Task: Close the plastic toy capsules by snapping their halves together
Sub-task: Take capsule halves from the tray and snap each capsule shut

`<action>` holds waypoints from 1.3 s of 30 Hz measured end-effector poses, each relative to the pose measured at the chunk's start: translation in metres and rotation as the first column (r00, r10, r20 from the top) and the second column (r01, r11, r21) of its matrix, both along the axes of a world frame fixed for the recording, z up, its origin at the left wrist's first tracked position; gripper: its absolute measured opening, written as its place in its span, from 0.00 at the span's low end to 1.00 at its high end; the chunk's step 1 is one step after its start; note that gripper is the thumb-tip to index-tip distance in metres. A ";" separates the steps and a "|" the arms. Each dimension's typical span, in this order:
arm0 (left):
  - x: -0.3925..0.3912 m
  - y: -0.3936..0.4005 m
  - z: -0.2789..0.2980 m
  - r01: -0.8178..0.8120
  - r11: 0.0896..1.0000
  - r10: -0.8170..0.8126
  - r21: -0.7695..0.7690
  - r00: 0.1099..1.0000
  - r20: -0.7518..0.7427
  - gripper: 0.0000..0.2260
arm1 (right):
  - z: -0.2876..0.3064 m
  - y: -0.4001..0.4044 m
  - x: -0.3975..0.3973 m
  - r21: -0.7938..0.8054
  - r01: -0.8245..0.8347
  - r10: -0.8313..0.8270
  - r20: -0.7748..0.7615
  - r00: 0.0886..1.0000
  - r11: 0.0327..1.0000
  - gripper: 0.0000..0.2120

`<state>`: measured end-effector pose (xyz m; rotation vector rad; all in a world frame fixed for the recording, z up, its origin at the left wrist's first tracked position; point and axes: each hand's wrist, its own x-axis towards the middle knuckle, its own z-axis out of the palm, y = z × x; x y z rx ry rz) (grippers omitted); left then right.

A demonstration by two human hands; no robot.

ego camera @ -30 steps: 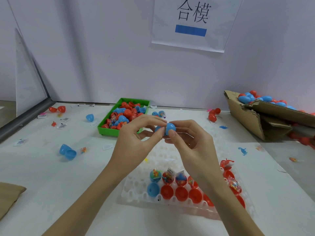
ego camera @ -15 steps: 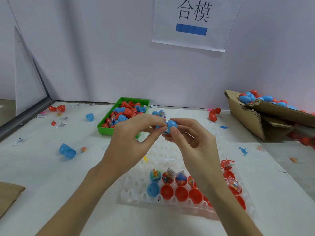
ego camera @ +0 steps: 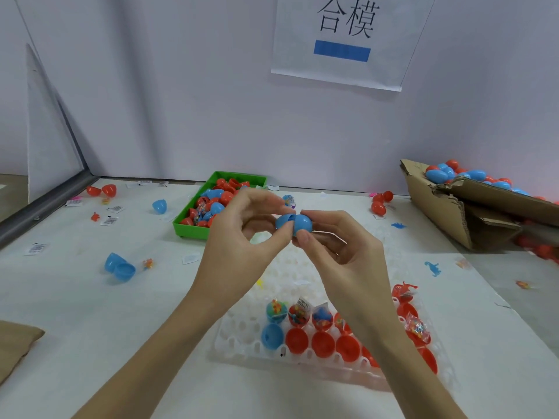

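A blue capsule (ego camera: pixel 294 222) is held up above the table, its two halves pushed together along a visible seam. My left hand (ego camera: pixel 242 246) pinches its left half between thumb and fingers. My right hand (ego camera: pixel 341 252) pinches the right half the same way. Below them lies a clear holder tray (ego camera: pixel 242 343) whose near rows carry several open red halves (ego camera: pixel 323 343), one open blue half (ego camera: pixel 272 336), and halves filled with small wrapped toys (ego camera: pixel 299 314).
A green bin (ego camera: pixel 193 229) of red and blue halves stands behind my left hand. A torn cardboard box (ego camera: pixel 447 213) of capsules sits at the right. An open blue capsule (ego camera: pixel 120 267), loose red halves (ego camera: pixel 102 190), paper labels and tiny toys lie scattered on the white table.
Both hands have turned the blue capsule slightly, so more of it and its seam shows between the fingertips. Its place above the tray is about the same.
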<state>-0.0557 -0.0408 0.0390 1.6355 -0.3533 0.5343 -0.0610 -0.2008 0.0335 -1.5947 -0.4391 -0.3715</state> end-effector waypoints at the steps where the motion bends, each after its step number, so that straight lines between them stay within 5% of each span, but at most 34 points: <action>1: 0.000 0.001 0.001 0.030 0.999 -0.030 0.017 1.000 -0.003 0.10 | 0.000 -0.001 0.000 0.017 -0.001 0.001 -0.005 1.000 1.000 0.10; 16: 0.003 0.007 -0.005 0.089 0.978 -0.115 0.190 0.984 0.132 0.14 | 0.007 -0.006 -0.003 0.231 -0.082 0.131 -0.204 0.970 0.969 0.12; 22: 0.000 0.004 -0.003 0.048 0.951 -0.094 0.304 0.986 0.138 0.16 | 0.007 -0.003 -0.004 0.637 -0.214 0.536 -0.368 0.760 0.740 0.18; 28: 0.000 0.005 -0.003 -0.066 0.913 -0.016 0.403 0.980 0.197 0.16 | 0.005 -0.004 -0.002 0.675 -0.295 0.660 -0.377 0.650 0.677 0.15; 39: -0.001 0.006 -0.001 -0.027 0.848 -0.121 0.530 0.962 0.243 0.17 | 0.000 -0.008 0.006 0.769 -0.326 0.775 -0.326 0.542 0.551 0.19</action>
